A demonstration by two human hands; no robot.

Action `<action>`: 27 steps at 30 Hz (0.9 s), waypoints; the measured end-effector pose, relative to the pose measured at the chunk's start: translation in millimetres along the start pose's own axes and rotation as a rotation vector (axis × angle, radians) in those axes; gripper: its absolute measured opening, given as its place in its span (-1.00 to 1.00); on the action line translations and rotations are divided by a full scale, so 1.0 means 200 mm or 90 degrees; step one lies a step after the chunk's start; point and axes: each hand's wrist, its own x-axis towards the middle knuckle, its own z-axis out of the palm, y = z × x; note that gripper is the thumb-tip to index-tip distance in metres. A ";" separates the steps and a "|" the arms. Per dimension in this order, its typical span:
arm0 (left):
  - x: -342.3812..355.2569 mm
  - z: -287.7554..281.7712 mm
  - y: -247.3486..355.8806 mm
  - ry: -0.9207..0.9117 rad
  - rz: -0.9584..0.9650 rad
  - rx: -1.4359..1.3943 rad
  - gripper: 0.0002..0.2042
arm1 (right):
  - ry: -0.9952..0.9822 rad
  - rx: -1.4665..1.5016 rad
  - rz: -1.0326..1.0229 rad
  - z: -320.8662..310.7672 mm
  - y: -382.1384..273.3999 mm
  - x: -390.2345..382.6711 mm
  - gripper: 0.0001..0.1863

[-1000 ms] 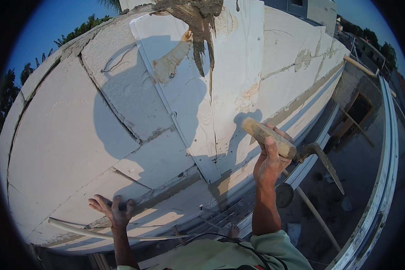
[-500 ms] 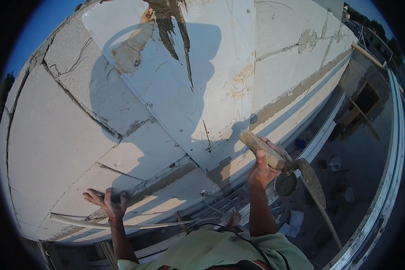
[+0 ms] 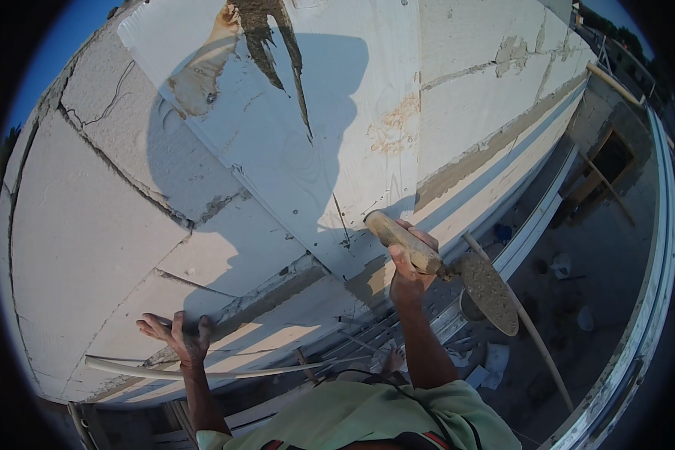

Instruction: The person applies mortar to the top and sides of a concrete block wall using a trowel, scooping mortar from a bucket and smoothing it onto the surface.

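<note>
My right hand [image 3: 409, 277] grips the thick wooden handle of a trowel [image 3: 490, 294], whose grey, mortar-crusted blade points away to the right. The handle's butt end is close to a white board [image 3: 300, 150] that has brown stains and a dark mortar smear near its top. My left hand [image 3: 181, 339], holding nothing, is spread against or just in front of the lower part of the pale block wall [image 3: 90, 210]. Whether its fingertips touch the blocks is unclear. Mortar-edged joints run between the blocks, and my shadow falls across board and wall.
White metal rails [image 3: 664, 217] curve along the right side. Behind the trowel a long wooden pole [image 3: 541, 349] slants downward. Below are a partly hidden bucket [image 3: 469, 307], white scraps [image 3: 495, 364] and a dark opening [image 3: 607, 161]. A thin pale strip [image 3: 225, 375] runs beneath my left hand.
My right hand has moved left toward the wall with the trowel, and the blade has turned to show more of its flat face. My left hand has stayed almost still.
</note>
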 end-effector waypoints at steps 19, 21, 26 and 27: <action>-0.01 0.06 0.00 0.050 0.025 -0.026 -0.43 | 0.188 -0.099 0.154 -0.15 0.02 -0.28 -0.54; -0.01 0.07 -0.01 0.050 0.020 -0.019 -0.43 | 0.195 -0.057 0.183 -0.04 0.12 -0.31 -0.56; -0.03 0.07 -0.04 0.018 0.024 0.006 -0.41 | 0.192 -0.073 0.158 -0.10 0.08 -0.32 -0.58; -0.03 0.07 -0.04 0.017 0.019 0.003 -0.40 | 0.190 -0.083 0.166 -0.12 0.06 -0.32 -0.59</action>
